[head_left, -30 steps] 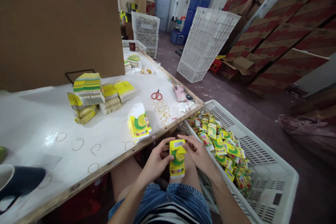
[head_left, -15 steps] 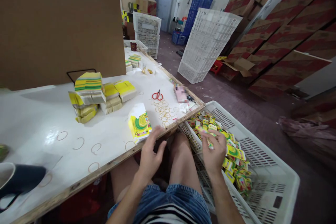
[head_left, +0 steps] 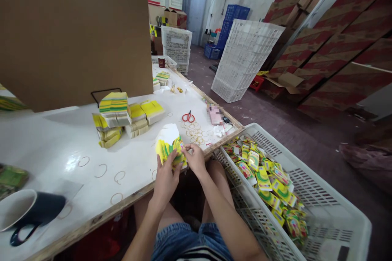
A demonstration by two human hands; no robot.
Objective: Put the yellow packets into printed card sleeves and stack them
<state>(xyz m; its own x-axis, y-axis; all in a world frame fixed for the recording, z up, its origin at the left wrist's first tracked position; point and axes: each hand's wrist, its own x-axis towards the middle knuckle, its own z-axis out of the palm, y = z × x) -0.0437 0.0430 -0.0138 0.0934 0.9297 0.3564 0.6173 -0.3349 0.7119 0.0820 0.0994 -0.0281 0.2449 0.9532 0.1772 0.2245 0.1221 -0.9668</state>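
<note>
At the table's near edge lies a small pile of flat yellow-and-green packets (head_left: 163, 147), with a white sheet-like piece (head_left: 170, 131) at its far end. My left hand (head_left: 165, 177) rests on the left and near side of this pile, fingers spread apart. My right hand (head_left: 196, 161) pinches a printed packet at the pile's right edge between thumb and forefinger; the fingers partly cover it. To my right, a white plastic crate (head_left: 324, 206) holds many loose packets (head_left: 263, 177) of the same yellow and green.
Stacked yellow bundles (head_left: 152, 112) stand farther back on the table, before a large brown board (head_left: 73, 36). Red-handled scissors (head_left: 188, 118) lie near scattered rubber bands (head_left: 194, 132). A dark blue mug (head_left: 45, 210) stands at left. Tall white crates (head_left: 245, 61) stand on the floor.
My right hand has moved left from above the crate to the pile on the table. My left hand has moved up from the table edge onto the pile. The view has shifted slightly.
</note>
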